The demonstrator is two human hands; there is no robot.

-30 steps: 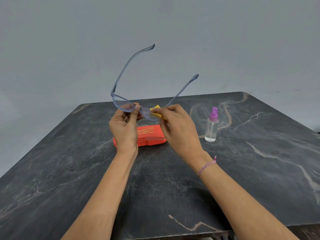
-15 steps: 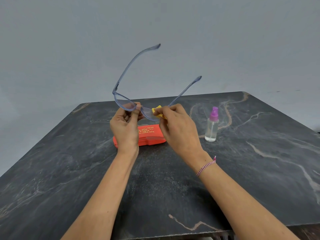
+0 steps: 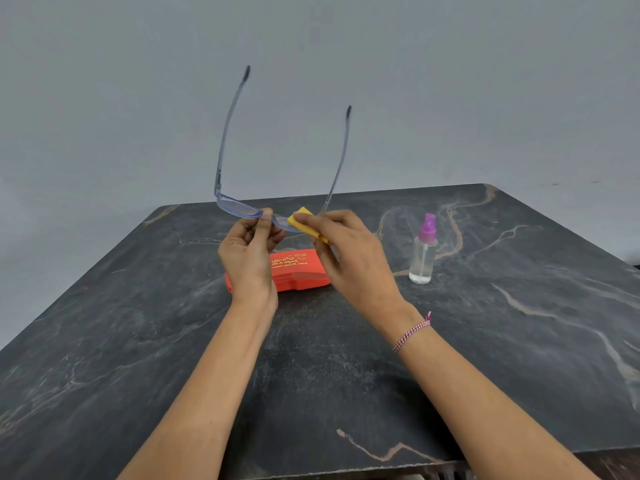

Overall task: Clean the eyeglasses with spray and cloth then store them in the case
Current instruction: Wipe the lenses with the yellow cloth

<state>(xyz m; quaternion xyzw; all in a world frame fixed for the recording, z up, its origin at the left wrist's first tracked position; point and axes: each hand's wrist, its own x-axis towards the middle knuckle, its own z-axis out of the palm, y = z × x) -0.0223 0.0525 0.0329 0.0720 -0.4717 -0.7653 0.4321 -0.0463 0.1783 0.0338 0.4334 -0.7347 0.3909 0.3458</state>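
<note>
Eyeglasses [image 3: 239, 207] held above desk [image 3: 519, 323], bridge pinched in left hand [image 3: 247, 258]; right hand [image 3: 349, 251] pinching yellow cloth [image 3: 304, 221] on lens. Orange case [image 3: 298, 270] partly hidden behind hands; spray bottle [image 3: 423, 251] well right.

The left hand [image 3: 247, 258] covers the case's [image 3: 299, 270] left part, its gold lettering's too small to read, the cloth [image 3: 304, 221] hides most of the right lens, and the tabletop [image 3: 138, 358] and both forearms run off the bottom edge.
</note>
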